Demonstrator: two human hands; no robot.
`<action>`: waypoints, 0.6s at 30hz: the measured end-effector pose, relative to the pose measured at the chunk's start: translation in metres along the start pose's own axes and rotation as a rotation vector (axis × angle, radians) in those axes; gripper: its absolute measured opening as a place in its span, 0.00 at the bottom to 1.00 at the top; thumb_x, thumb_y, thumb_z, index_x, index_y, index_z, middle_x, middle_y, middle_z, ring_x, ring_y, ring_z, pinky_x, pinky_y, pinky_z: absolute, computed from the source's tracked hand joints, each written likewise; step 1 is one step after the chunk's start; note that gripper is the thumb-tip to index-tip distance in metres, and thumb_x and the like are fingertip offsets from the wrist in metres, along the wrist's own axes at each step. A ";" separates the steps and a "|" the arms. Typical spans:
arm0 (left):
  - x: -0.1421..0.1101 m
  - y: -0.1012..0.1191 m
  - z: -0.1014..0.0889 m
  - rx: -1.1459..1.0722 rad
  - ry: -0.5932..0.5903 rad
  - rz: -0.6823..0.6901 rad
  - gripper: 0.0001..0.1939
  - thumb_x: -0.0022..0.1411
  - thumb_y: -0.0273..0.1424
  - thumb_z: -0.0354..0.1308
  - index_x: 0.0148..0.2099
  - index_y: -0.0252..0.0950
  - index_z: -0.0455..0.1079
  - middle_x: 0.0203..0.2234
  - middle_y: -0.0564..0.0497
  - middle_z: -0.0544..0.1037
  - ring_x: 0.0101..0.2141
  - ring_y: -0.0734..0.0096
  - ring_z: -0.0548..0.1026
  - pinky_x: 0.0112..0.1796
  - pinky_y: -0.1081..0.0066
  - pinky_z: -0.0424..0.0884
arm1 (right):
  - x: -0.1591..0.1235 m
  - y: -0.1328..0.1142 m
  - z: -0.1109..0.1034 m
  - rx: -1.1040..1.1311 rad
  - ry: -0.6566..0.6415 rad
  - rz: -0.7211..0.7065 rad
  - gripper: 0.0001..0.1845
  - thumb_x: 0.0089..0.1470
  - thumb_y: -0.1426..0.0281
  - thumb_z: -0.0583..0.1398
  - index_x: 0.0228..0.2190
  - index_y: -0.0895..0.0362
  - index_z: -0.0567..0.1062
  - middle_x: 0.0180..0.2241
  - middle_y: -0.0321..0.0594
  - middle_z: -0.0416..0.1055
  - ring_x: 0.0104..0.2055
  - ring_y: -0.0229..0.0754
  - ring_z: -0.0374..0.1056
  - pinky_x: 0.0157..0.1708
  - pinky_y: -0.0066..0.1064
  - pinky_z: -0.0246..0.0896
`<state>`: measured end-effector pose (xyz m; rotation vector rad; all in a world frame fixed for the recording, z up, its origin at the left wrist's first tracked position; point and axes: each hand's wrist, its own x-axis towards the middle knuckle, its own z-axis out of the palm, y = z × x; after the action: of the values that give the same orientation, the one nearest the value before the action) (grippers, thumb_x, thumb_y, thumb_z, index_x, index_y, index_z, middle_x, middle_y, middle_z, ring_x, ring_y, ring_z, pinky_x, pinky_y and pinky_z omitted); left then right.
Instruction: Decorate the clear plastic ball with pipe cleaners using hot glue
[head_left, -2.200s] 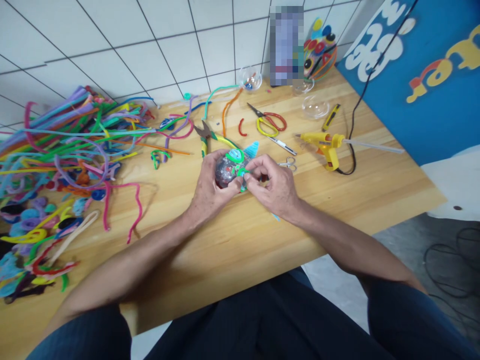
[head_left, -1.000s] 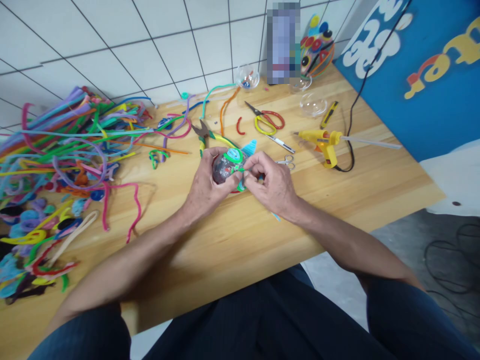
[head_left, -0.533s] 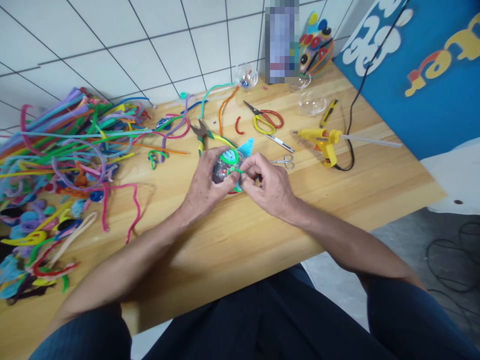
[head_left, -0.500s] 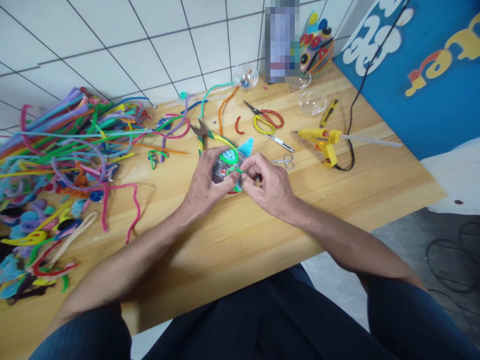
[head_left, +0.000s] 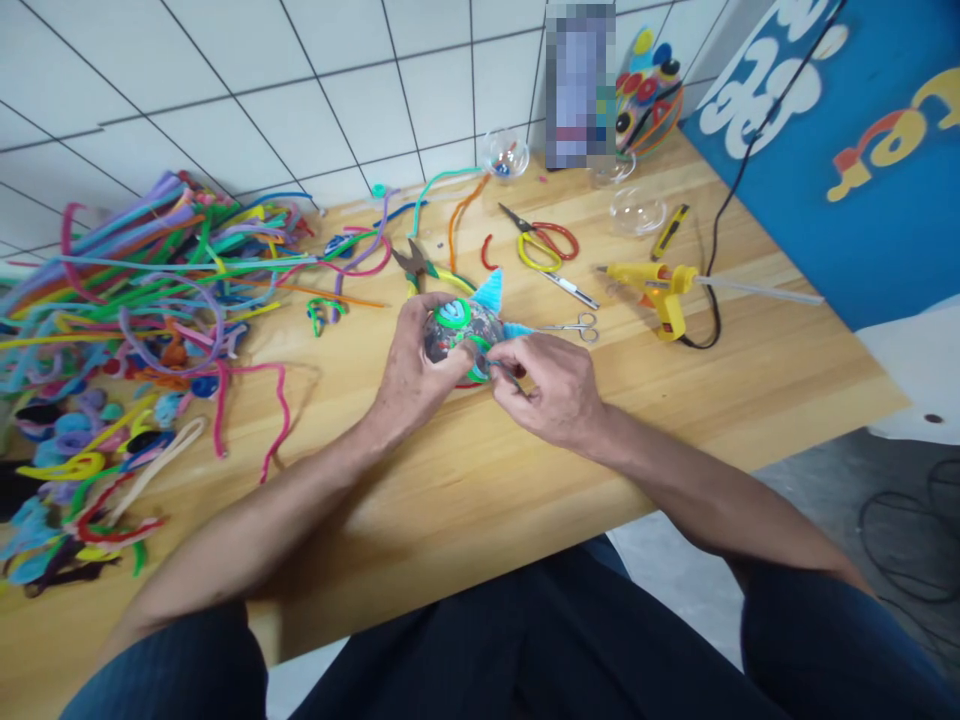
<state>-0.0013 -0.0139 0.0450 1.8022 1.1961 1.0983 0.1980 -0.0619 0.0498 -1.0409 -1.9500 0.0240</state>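
Observation:
A small round craft ball (head_left: 459,335), dark and shiny with green pipe-cleaner rings and light blue fins, sits at the middle of the wooden table (head_left: 487,470). My left hand (head_left: 412,365) is wrapped round its left side and holds it. My right hand (head_left: 547,385) is closed in a pinch at the ball's lower right, with its fingertips on a green pipe-cleaner ring there.
A big heap of coloured pipe cleaners (head_left: 127,300) fills the table's left. Behind the ball lie pliers (head_left: 416,265), yellow-and-red scissors (head_left: 540,245), small scissors (head_left: 574,327), a yellow glue gun (head_left: 652,285) with a black cord, a utility knife (head_left: 667,232) and clear plastic half-shells (head_left: 636,210).
My right hand has dropped lower and now pinches at the ball's lower right. The ball has turned a little, so the blue fin shows more. The view shifted slightly.

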 end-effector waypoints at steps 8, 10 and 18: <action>-0.003 -0.003 0.002 -0.017 0.025 -0.010 0.24 0.63 0.33 0.66 0.60 0.42 0.67 0.50 0.48 0.77 0.47 0.61 0.78 0.47 0.61 0.79 | -0.005 -0.001 0.004 -0.277 0.023 -0.132 0.06 0.69 0.72 0.61 0.42 0.53 0.80 0.29 0.34 0.82 0.31 0.42 0.75 0.37 0.36 0.66; -0.004 -0.003 0.003 -0.031 0.031 -0.018 0.24 0.63 0.33 0.66 0.60 0.42 0.67 0.50 0.48 0.77 0.47 0.62 0.78 0.47 0.62 0.79 | -0.006 -0.001 0.004 -0.286 0.006 -0.126 0.07 0.69 0.72 0.60 0.43 0.53 0.80 0.28 0.34 0.81 0.31 0.42 0.75 0.37 0.36 0.67; -0.006 -0.009 0.006 -0.077 0.063 -0.001 0.24 0.64 0.34 0.67 0.60 0.42 0.68 0.50 0.48 0.76 0.48 0.61 0.77 0.47 0.62 0.79 | -0.006 0.007 0.003 -0.177 0.006 -0.065 0.07 0.68 0.74 0.60 0.43 0.54 0.79 0.29 0.34 0.80 0.30 0.40 0.75 0.38 0.34 0.70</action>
<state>-0.0001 -0.0173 0.0326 1.7198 1.1746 1.1924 0.2018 -0.0603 0.0412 -1.0891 -2.0072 -0.1909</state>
